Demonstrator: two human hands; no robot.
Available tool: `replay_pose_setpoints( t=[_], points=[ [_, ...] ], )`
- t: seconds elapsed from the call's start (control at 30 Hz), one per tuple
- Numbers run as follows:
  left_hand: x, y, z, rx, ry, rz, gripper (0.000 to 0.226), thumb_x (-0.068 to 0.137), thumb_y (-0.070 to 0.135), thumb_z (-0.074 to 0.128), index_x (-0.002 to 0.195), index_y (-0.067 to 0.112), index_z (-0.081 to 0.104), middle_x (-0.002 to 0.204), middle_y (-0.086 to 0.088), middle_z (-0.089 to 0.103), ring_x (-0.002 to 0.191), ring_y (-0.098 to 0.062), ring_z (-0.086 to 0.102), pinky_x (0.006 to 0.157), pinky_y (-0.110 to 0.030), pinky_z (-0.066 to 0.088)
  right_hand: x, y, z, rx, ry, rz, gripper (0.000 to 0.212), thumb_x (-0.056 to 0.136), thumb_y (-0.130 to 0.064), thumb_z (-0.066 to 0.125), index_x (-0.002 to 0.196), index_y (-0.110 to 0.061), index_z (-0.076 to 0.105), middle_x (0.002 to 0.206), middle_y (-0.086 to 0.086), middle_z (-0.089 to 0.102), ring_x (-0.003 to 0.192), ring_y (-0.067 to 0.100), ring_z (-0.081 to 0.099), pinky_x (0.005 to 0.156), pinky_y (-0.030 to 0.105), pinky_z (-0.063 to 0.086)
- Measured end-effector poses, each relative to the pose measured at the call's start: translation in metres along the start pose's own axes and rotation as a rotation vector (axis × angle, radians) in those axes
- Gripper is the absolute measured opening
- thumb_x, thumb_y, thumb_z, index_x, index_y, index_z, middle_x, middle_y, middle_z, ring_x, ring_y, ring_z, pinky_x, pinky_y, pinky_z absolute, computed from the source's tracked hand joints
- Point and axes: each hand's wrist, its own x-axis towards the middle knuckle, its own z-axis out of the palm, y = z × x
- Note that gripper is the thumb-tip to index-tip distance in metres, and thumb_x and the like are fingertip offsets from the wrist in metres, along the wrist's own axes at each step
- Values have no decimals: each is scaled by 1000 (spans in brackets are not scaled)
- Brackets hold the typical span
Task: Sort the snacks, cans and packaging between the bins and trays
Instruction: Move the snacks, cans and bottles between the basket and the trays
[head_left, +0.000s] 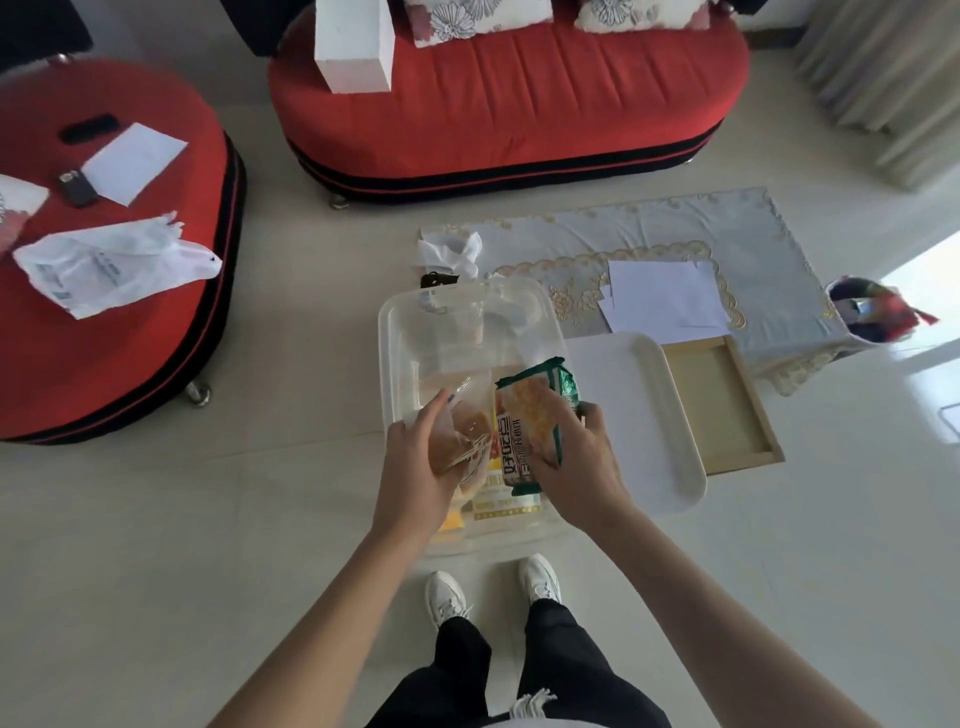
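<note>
2 packets in hand, both over the near half of the clear bin (395, 332). Right grip (576, 457) is curled round the green snack packet (530, 415), long axis near-to-far. Left grip (415, 467) pinches a clear-wrapped bread packet (462, 441) just beside it. White tray (639, 415) sits just right of the bin, wooden tray (722, 405) beyond. Right grip is nearer, so likely a short rightward carry.
</note>
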Motion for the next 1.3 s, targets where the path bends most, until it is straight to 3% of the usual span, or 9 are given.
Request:
replay_pose_setpoints(
  t=[0.1,0.2,0.27,0.37,0.5,0.83,1.1,1.3],
  points=[
    [0,-1,0,-5,-19,3,91,81,17,86,152,46,37,113,1,46,97,3,52,81,1,36,-4,3,5,-11,-13,7,84,93,-14,67,154,-49,21,138,7,34,111,37,59,87,45,59],
    [-3,-2,2,4,-57,5,98,81,25,87,158,42,28,122,1,46,100,4,52,84,0,36,-9,6,9,8,-23,8,87,93,-21,68,155,-52,15,154,3,26,125,36,54,93,42,57],
    [-5,-3,2,41,-62,18,100,80,43,84,159,42,23,134,1,44,115,-3,51,94,-10,38,-11,5,10,-1,-21,11,86,93,-33,68,156,-52,12,165,0,13,139,32,44,105,44,47],
    [-4,2,-3,222,-32,74,94,83,68,67,159,44,18,152,-3,40,140,-19,42,108,-39,46,-9,3,8,-70,-2,6,89,92,-45,67,157,-52,7,169,-1,2,151,31,26,118,48,32],
    [-3,14,-18,533,-9,187,89,87,83,39,161,41,13,163,-6,33,148,-26,33,116,-47,35,-6,-1,1,-200,58,-19,86,93,-55,59,159,-46,4,170,2,4,155,30,11,125,50,18],
    [17,42,-41,776,-158,370,94,83,90,13,162,41,-2,172,-1,-2,158,-27,-3,127,-51,3,-30,-9,-35,-413,161,23,79,94,-73,35,159,-45,-1,171,1,0,157,27,-2,127,53,7],
    [7,123,-14,756,-175,626,91,85,87,10,162,39,-1,172,1,-2,158,-25,-7,128,-51,0,-89,4,-93,-302,397,127,83,86,-82,21,159,-43,10,170,-1,12,157,24,5,126,51,14],
    [-40,187,32,751,-227,792,89,87,86,7,162,39,0,172,-1,2,158,-24,-3,128,-51,2,-151,37,-145,-364,507,203,86,84,-82,14,159,-42,8,170,-2,7,157,25,1,126,52,11]
  ],
)
